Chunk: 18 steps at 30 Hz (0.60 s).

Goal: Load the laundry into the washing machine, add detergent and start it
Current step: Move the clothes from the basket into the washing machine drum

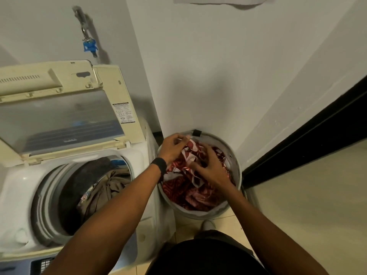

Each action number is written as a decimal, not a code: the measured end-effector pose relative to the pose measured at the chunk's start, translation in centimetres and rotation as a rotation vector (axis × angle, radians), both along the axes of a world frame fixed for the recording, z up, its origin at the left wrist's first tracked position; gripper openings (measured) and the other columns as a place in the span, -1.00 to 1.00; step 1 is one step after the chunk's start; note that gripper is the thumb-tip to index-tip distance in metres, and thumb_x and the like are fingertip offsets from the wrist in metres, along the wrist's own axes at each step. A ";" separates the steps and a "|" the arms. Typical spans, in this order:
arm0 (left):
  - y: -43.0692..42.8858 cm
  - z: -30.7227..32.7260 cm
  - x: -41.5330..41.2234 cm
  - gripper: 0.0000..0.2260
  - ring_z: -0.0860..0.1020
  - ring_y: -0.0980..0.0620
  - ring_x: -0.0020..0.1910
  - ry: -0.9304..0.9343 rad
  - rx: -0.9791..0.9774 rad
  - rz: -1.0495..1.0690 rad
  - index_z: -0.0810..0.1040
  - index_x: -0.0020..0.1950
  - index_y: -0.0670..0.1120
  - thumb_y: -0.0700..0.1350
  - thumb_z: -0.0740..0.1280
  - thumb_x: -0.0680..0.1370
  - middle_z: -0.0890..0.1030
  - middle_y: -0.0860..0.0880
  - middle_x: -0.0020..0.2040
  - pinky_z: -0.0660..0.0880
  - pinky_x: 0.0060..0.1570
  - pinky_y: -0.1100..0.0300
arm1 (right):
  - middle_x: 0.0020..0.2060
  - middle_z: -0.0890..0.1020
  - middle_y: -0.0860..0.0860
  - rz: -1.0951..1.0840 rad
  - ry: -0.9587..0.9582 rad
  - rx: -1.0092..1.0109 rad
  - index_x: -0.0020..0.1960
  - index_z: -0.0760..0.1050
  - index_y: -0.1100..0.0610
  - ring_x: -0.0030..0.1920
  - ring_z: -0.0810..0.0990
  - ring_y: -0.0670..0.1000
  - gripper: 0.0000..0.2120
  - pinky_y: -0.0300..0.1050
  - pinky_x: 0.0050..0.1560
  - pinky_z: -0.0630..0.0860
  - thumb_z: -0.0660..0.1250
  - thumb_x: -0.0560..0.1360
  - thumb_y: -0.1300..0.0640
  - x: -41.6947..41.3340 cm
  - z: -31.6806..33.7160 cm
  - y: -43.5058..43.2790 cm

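Standing at the corner of the wall (198, 76), right of the washing machine (21, 187): round grey laundry basket (222, 141), on the tiled floor (297, 195), holding crumpled red-and-white patterned fabric (186, 193) up to near its rim; left hand (171, 148), black wristband (159, 165) at the wrist, at the basket's far-left edge, fingers curled, grip clamped on a fold of the fabric; right hand (207, 168) over the basket's middle, fingers bent down into the same fabric, grip closed on it; both forearms reaching in from the lower edge of the view. Washing machine: top-loading, white body, just beside the basket, contact not discernible; lid (59, 116) raised and leaning back, yellowed frame with clear panel, printed label on its right edge; drum (49, 195) open, brown and dark garments (107, 187) lying inside. Wall behind the machine: blue tag (89, 46) hanging from a metal clip.
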<state>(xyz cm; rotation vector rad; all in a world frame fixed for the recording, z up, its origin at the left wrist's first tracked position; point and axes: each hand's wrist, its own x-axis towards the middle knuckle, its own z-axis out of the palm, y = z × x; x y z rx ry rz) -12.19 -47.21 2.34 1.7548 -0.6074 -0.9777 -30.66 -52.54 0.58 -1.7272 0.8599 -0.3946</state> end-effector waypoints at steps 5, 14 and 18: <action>0.7 2.0 0.5 -0.77 0.69 -0.09 0.11 0.259 -0.178 0.042 0.60 0.24 -0.19 -0.14 0.42 0.62 0.70 -0.15 0.11 0.67 0.06 0.03 | 0.01 0.69 -0.04 -0.172 -0.025 0.069 0.23 0.57 0.05 0.11 0.68 0.10 -0.81 -0.01 0.05 0.62 0.36 0.63 0.04 1.8 0.6 -0.6; 4.8 -5.0 -0.3 -0.17 0.47 -0.05 0.36 -0.095 0.246 -0.327 0.24 0.56 0.01 0.04 0.57 0.38 0.48 -0.01 0.39 0.44 0.38 0.00 | 0.20 0.69 0.10 -0.550 -0.347 0.595 0.45 0.46 0.03 0.16 0.70 0.13 -0.62 0.06 0.08 0.67 0.31 0.65 0.03 1.6 4.6 -2.7; 6.1 -9.2 -1.4 0.14 0.37 -0.15 0.51 -0.031 0.369 -0.374 -0.20 0.68 0.02 -0.13 0.61 0.41 0.28 -0.12 0.60 0.35 0.49 -0.13 | 0.08 0.74 0.10 -0.465 -0.399 0.767 0.27 0.56 0.08 0.02 0.75 0.08 -0.74 -0.03 -0.04 0.67 0.27 0.65 0.00 0.6 7.3 -2.1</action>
